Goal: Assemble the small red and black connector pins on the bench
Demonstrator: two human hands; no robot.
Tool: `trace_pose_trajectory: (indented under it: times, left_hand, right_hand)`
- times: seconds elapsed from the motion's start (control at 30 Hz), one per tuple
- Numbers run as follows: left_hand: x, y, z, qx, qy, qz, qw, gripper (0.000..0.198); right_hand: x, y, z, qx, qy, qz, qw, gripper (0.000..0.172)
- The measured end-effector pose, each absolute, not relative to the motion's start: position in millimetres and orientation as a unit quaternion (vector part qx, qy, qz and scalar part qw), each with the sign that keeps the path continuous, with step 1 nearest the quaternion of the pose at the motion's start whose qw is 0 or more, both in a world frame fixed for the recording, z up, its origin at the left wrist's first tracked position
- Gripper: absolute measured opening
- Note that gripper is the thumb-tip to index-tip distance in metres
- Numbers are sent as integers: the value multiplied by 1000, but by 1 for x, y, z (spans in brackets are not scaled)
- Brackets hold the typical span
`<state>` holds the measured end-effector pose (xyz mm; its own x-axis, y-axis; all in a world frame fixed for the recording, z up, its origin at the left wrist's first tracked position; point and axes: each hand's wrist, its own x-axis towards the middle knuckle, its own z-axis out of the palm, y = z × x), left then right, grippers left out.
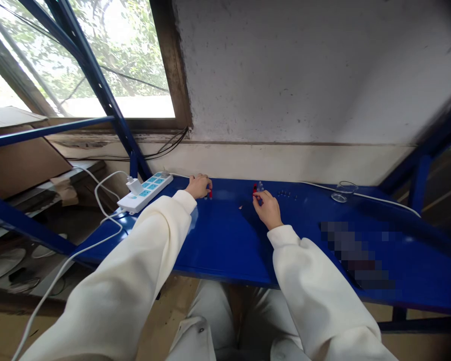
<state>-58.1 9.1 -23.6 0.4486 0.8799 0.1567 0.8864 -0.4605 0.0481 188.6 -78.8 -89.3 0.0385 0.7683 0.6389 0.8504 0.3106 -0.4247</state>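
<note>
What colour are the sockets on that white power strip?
The sockets on the power strip are light blue, as the head view shows.

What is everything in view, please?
Red pieces: two, red, at both hands
Clear pieces: some, clear, beside right hand
Tiny bits: several, colour unclear, right of those
Scrap: one, pinkish, between hands
Power strip: one, white, table left
Round container: one, clear, back right
Blurred object: one, dark, right
Table: one, blue, centre
Cables: several, white or black, left, back
Frame bars: several, blue, both sides
Window: one, brown frame, left
Wall: one, grey, back
Cardboard: one, brown, left
Trousers: one pair, pale, below
Sleeves: two, white, foreground
Left hand: one, bare, left
Right hand: one, bare, right
</note>
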Motion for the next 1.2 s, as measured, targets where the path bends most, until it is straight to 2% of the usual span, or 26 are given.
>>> trace_pose_trajectory:
  times: [0.2,0.33,0.47,0.57,0.67,0.9,1.0,1.2]
  left_hand:
    - [-59,11,-27,-851,-517,-85,23,13]
    - [-59,10,-27,-850,-519,-90,29,17]
    - [-46,-5,-22,-853,-495,-158,59,27]
    - [-23,-24,-22,-873,-440,-203,56,30]
    - [4,-40,-33,-897,-396,-193,28,39]
    - [57,-52,-74,-900,-405,-162,-1,54]
    - [69,-48,-83,-888,-427,-172,15,51]
    - [77,-33,-86,-860,-458,-225,0,34]
  right_hand:
    - [191,-84,-82,-673,-630,-72,380,22]
    - [197,-84,-80,-759,-583,-30,289,20]
    - [202,-80,-84,-795,-562,1,228,22]
    - [203,-78,-87,-797,-560,-11,225,26]
    - [202,-76,-91,-797,-560,-23,225,28]
    - [200,-70,-96,-789,-572,-46,218,31]
    - [201,-68,-97,-787,-574,-49,220,31]
    - [201,-63,-100,-787,-572,-40,227,29]
